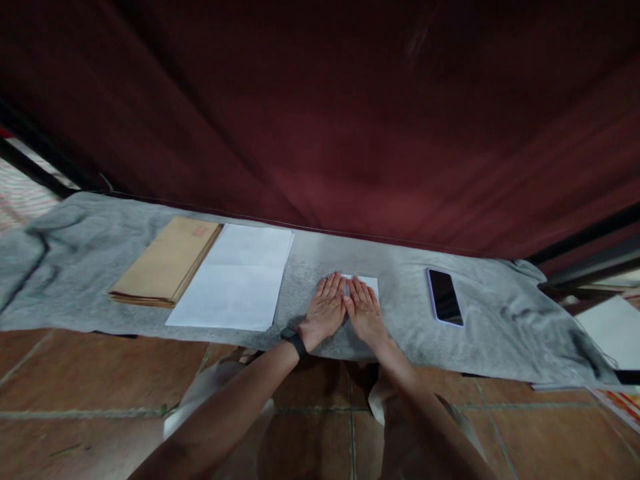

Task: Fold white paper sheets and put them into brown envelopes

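My left hand (324, 308) and my right hand (365, 311) lie flat side by side, fingers stretched forward, pressing on a small piece of white paper (373, 283). Most of that paper is hidden under them; its far edge and right corner show, and it looks folded, though I cannot tell how. To the left is a stack of white paper sheets (235, 277) with a crease across the top one. Beyond it lies a pile of brown paper envelopes (167, 260).
A grey cloth (405, 333) covers the narrow bench. A phone (446, 297) in a pale purple case lies on the right. Behind the bench hangs a dark red curtain (320, 147). More white paper (613, 330) is at the far right. The floor (100, 373) is brown tile.
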The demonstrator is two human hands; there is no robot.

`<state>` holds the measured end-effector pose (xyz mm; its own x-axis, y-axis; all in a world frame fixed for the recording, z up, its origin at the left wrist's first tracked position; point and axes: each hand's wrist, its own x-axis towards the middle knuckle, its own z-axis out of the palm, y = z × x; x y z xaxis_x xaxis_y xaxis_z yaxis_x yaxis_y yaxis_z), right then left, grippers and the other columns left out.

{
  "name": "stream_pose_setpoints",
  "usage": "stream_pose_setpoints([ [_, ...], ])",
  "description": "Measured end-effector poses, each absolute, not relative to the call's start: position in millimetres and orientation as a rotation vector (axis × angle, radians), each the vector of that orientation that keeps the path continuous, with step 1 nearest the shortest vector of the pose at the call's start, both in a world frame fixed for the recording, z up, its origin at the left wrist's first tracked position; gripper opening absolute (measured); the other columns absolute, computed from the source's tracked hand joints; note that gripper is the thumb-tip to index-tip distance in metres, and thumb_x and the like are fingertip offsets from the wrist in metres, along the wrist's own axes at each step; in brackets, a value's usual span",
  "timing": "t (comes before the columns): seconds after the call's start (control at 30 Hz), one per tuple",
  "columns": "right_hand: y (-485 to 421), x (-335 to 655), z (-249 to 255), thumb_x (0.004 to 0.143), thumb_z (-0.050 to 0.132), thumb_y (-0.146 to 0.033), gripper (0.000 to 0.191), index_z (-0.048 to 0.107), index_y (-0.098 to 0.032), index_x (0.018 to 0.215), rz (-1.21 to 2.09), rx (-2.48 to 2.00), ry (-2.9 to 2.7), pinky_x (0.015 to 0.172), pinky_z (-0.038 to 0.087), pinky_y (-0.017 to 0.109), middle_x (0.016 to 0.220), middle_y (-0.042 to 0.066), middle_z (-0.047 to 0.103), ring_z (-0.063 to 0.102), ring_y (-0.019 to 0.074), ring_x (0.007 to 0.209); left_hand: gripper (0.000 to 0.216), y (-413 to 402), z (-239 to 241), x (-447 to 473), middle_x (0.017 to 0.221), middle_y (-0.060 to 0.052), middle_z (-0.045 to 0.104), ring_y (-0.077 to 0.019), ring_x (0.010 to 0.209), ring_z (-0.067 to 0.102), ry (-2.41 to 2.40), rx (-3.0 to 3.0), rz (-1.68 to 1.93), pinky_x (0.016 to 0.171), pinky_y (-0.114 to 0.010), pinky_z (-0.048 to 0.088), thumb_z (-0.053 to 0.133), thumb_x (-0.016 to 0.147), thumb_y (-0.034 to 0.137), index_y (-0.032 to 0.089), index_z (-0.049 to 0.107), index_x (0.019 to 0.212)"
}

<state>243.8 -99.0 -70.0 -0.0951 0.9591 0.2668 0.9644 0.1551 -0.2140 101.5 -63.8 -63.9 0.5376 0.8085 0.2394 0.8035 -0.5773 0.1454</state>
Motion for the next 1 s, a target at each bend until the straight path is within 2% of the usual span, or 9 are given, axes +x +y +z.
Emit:
stream_pose_setpoints([
  [0.13, -100.3, 253.4, -77.5, 0.108, 0.025, -0.037, 0.055, 0.038, -0.013, 0.156, -0.168, -1.847, -2.11, 0.121, 0.027, 0.047, 0.161, 0.015, 0.038, 0.035, 0.0261, 0.149, 0.057, -63.4, -63.5, 96.6, 0.163, -0.016, 0.033, -0.0256, 0.153, 0.026, 1.469, 2.722, 0.454, 0.126, -0.046, 0.021, 0.029, 0.103, 0.028, 0.006, 0.034, 0.155],
  [0.33, -101.6, 263.4, -83.3, 0.107, 0.027, -0.041, 0.06, 0.036, -0.007, 0.156, -0.27, -1.937, -2.071, 0.118, 0.029, 0.049, 0.159, 0.019, 0.04, 0.038, 0.03, 0.147, 0.065, -60.4, -61.2, 90.5, 0.163, -0.017, 0.033, -0.0261, 0.154, 0.024, 1.518, 2.677, 0.414, 0.126, -0.044, 0.023, 0.032, 0.104, 0.044, 0.004, 0.035, 0.154],
  [0.47, -104.2, 271.6, -85.9, 0.107, 0.026, -0.04, 0.06, 0.034, -0.006, 0.156, -0.288, -1.978, -2.053, 0.119, 0.028, 0.047, 0.159, 0.018, 0.04, 0.037, 0.0291, 0.147, 0.068, -59.5, -60.0, 88.0, 0.163, -0.017, 0.032, -0.0256, 0.155, 0.023, 1.522, 2.676, 0.39, 0.126, -0.044, 0.021, 0.032, 0.103, 0.05, 0.005, 0.034, 0.155],
  [0.73, -112.1, 294.2, -85.4, 0.107, 0.023, -0.036, 0.058, 0.036, -0.009, 0.156, -0.264, -2.094, -1.997, 0.12, 0.029, 0.046, 0.159, 0.015, 0.041, 0.039, 0.0285, 0.146, 0.067, -56.9, -60.7, 87.5, 0.163, -0.015, 0.033, -0.025, 0.154, 0.025, 1.52, 2.686, 0.366, 0.126, -0.044, 0.02, 0.029, 0.104, 0.048, 0.007, 0.032, 0.156],
  [1.0, -123.0, 316.0, -77.2, 0.105, 0.028, -0.034, 0.056, 0.04, -0.008, 0.153, -0.224, -2.171, -1.895, 0.118, 0.032, 0.05, 0.158, 0.019, 0.041, 0.04, 0.0306, 0.146, 0.064, -54.8, -56.2, 84.4, 0.162, -0.015, 0.036, -0.0257, 0.154, 0.025, 1.512, 2.707, 0.325, 0.126, -0.047, 0.022, 0.028, 0.104, 0.046, 0.008, 0.036, 0.156],
])
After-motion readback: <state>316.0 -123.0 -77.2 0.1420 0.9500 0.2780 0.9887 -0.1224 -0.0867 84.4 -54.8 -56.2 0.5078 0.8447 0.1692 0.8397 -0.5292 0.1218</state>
